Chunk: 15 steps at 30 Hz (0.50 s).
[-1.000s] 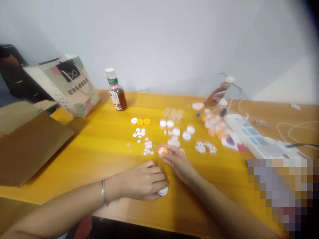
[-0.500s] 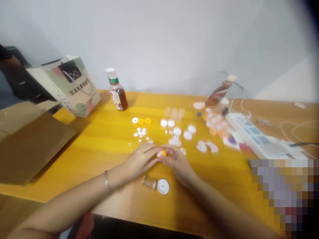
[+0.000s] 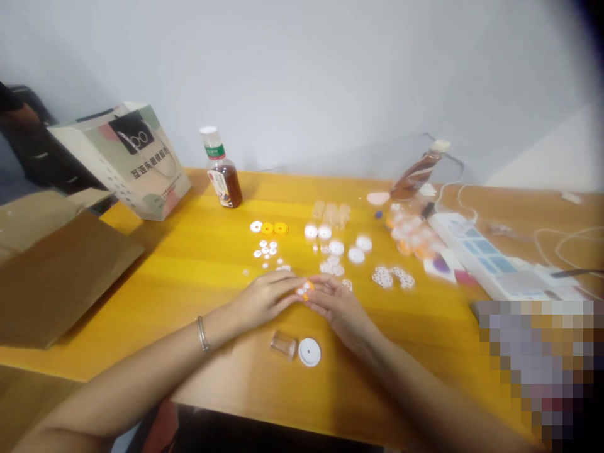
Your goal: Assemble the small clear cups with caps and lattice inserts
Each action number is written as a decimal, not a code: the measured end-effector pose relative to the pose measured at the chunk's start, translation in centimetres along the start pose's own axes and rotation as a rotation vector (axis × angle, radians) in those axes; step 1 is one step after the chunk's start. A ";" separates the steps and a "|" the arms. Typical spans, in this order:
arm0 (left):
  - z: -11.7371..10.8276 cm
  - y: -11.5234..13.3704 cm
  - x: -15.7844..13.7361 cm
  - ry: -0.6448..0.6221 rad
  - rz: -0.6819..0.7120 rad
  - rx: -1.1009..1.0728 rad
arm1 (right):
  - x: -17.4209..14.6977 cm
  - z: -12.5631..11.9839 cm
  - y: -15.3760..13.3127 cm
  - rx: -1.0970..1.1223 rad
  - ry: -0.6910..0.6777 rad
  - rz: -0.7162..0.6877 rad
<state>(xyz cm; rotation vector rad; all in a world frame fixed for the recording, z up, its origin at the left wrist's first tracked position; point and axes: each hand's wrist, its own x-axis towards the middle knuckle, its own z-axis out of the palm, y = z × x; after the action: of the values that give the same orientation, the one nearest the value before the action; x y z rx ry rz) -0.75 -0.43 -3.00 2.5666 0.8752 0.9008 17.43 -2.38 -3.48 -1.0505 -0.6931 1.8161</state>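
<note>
Between the fingertips of my left hand (image 3: 271, 294) and my right hand (image 3: 337, 305) is a small round orange-and-white plastic piece (image 3: 306, 290); both hands pinch it above the table. Its finer detail is blurred. Just below them on the table lie a clear plastic cup (image 3: 283, 345) on its side and a white disc (image 3: 309, 352) with a small centre hole. Beyond my fingers are white lattice pieces (image 3: 331, 267), small white round parts (image 3: 264, 248), yellow rings (image 3: 274, 228) and white discs (image 3: 336, 248).
Clear cups (image 3: 331, 214) stand further back. An open cardboard box (image 3: 66, 270) and a paper bag (image 3: 141, 163) are at left. A drink bottle (image 3: 223, 173) stands behind; another bottle (image 3: 418, 171) leans at right, near orange-and-white assemblies (image 3: 410, 234) and a long white box (image 3: 491, 251).
My right fingers have shifted slightly around the orange-and-white piece, which is turned so more of its white dots show. The things on the table stay in place.
</note>
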 end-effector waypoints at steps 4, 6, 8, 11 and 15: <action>-0.5 0.0 0.1 -0.017 -0.032 -0.046 | 0.0 0.1 -0.2 0.018 -0.028 0.018; -0.5 -0.1 0.0 -0.019 -0.042 -0.052 | 0.0 0.2 -0.3 0.022 -0.039 0.027; -0.5 -0.1 -0.1 -0.023 -0.045 -0.060 | 0.0 0.2 -0.3 0.024 -0.045 0.036; -0.3 -0.1 -0.1 -0.021 -0.049 -0.072 | 0.0 0.2 -0.3 0.023 -0.047 0.025; -0.2 0.2 -0.1 -0.026 -0.070 -0.067 | 0.1 0.0 -0.1 -0.004 -0.050 -0.001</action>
<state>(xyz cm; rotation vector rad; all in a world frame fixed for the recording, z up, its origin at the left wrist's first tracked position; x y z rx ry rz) -0.81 -0.61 -2.80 2.4693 0.9053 0.8604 17.42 -2.26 -3.41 -1.0107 -0.7273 1.8460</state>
